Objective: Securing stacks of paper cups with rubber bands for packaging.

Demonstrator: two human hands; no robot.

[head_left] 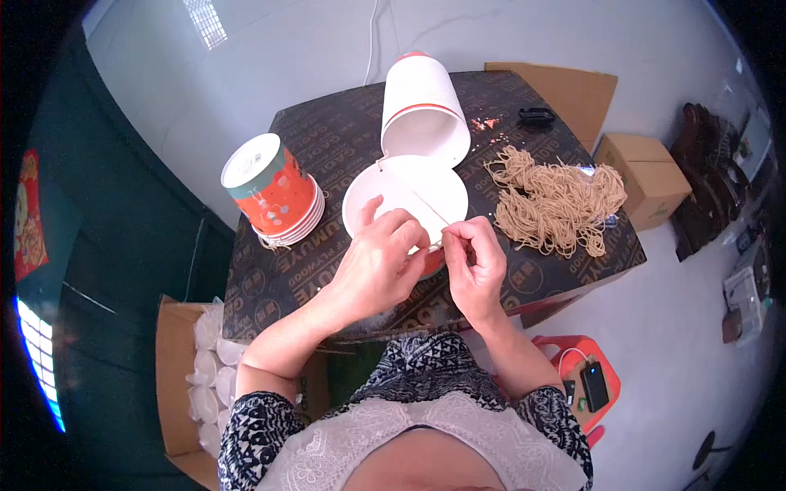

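A round paper bucket [385,192], white inside with some red outside, stands with its mouth up in front of me. A thin tan cord [426,203] runs across its mouth from the far-left rim to the near-right rim. There my right hand [476,266] is closed, pinching the cord between thumb and forefinger. My left hand [381,266] lies against the near rim, its thumb and forefinger closed at the cord by the rim and its other fingers curled or raised over the mouth. Its fingertips partly hide what they pinch.
A stack of white buckets [422,86] lies on its side behind; inverted red buckets [274,196] stand left. Tan cords [561,200] heap at the right of the dark table [327,106], near a black object [536,116]. A carton [176,360] of clear plastic pieces and a red stool [610,368] flank me.
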